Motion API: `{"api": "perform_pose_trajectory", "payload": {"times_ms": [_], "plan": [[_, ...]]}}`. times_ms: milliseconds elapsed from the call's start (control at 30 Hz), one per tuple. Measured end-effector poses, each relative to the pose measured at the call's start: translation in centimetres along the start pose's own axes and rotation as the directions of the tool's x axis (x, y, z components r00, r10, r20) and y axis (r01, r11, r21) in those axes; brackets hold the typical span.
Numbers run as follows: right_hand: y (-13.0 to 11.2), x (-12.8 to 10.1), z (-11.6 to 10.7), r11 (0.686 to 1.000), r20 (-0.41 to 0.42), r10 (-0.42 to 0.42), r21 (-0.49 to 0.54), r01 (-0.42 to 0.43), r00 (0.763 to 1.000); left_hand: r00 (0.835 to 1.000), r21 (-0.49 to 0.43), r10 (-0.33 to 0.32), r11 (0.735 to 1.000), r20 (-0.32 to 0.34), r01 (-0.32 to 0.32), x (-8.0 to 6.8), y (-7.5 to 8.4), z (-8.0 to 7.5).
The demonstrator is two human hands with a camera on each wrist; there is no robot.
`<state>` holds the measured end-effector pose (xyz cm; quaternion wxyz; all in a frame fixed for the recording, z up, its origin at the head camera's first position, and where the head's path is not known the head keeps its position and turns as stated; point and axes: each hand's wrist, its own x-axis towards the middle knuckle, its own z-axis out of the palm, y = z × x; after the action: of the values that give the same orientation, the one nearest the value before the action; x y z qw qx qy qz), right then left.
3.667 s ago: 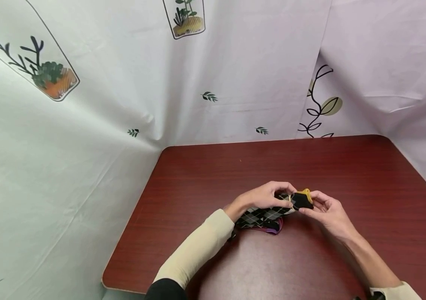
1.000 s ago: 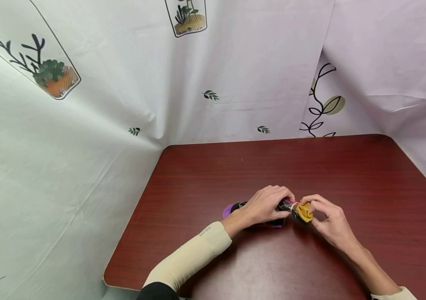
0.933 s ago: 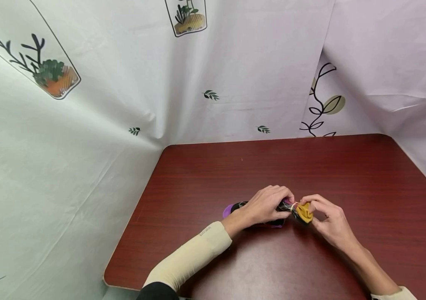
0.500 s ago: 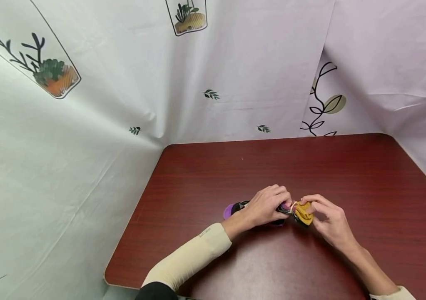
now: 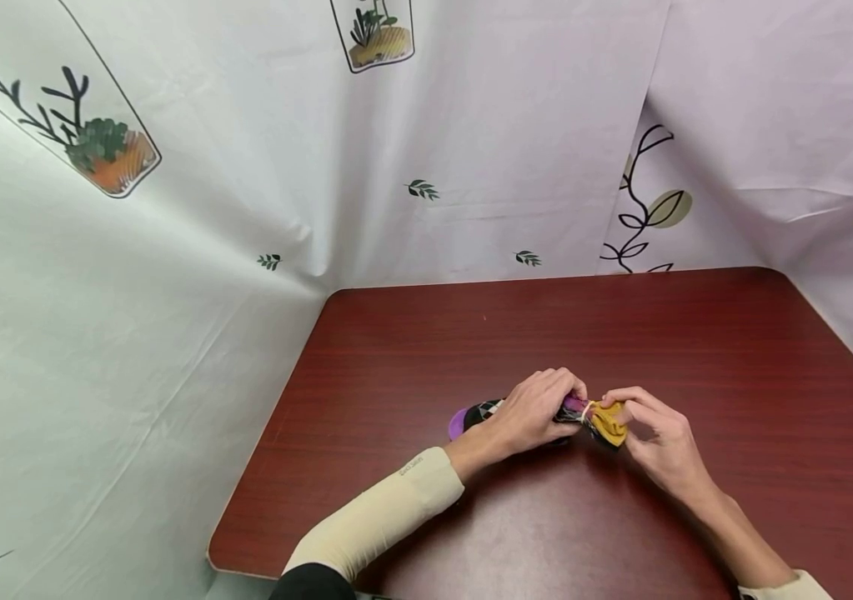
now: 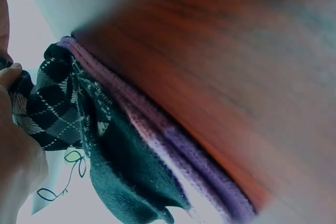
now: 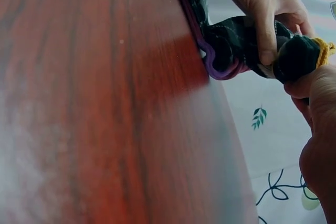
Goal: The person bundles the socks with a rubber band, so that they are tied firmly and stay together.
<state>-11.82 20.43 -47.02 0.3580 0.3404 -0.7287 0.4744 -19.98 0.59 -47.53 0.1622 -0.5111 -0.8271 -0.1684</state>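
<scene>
A bundle of socks, black and grey argyle [image 6: 52,103] with purple edges [image 6: 131,98], lies across the table under my hands. My left hand [image 5: 531,415] grips its middle from above, fingers curled over it and thumb on the near side. A thin pale band [image 5: 586,412] circles the bundle just right of those fingertips. Past the band, a folded yellow end [image 5: 609,423] flares out, and my right hand [image 5: 662,435] pinches it between thumb and fingers. In the right wrist view, that end shows as a dark rounded toe or heel [image 7: 296,59]. Part of the bundle is hidden beneath my left hand.
The reddish-brown wooden table [image 5: 411,350] has rounded corners. A white cloth [image 5: 471,142] printed with plants hangs behind it and along both sides.
Since the earliest frame the bundle has turned in my hands: yellow and purple now face up where black faced up before. Lately only my left fingers have shifted slightly, baring more purple.
</scene>
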Motion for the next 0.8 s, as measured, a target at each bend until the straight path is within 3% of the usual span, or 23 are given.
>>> {"api": "perform_pose_trajectory", "payload": {"times_ms": [200, 333, 467, 633, 733, 800], "plan": [[-0.3, -0.1, -0.2, 0.997, 0.015, 0.075, -0.023, -0.074, 0.997, 0.987, -0.029, -0.059, 0.997, 0.150, 0.065, 0.7, 0.2, -0.8], [-0.3, -0.5, -0.3, 0.993, 0.023, 0.118, -0.019, -0.117, 0.993, 0.954, -0.107, -0.111, 0.983, 0.280, 0.146, 1.5, 0.2, -1.7], [-0.3, -0.7, -0.2, 0.987, 0.038, 0.161, 0.016, -0.162, 0.986, 0.918, -0.119, -0.165, 0.968, 0.362, 0.222, 2.2, 0.3, -2.3], [-0.1, -0.9, -0.2, 0.966, 0.075, 0.254, 0.041, -0.257, 0.964, 0.882, -0.097, -0.224, 0.953, 0.414, 0.287, 2.4, 0.5, -2.5], [0.7, -1.6, -0.2, 0.941, 0.093, 0.326, 0.064, -0.333, 0.941, 0.881, -0.125, -0.240, 0.941, 0.407, 0.314, 2.4, 0.6, -2.4], [1.5, -2.3, -0.2, 0.922, 0.099, 0.372, 0.073, -0.380, 0.923, 0.891, -0.153, -0.239, 0.936, 0.387, 0.318, 2.4, 0.6, -2.3]]}}
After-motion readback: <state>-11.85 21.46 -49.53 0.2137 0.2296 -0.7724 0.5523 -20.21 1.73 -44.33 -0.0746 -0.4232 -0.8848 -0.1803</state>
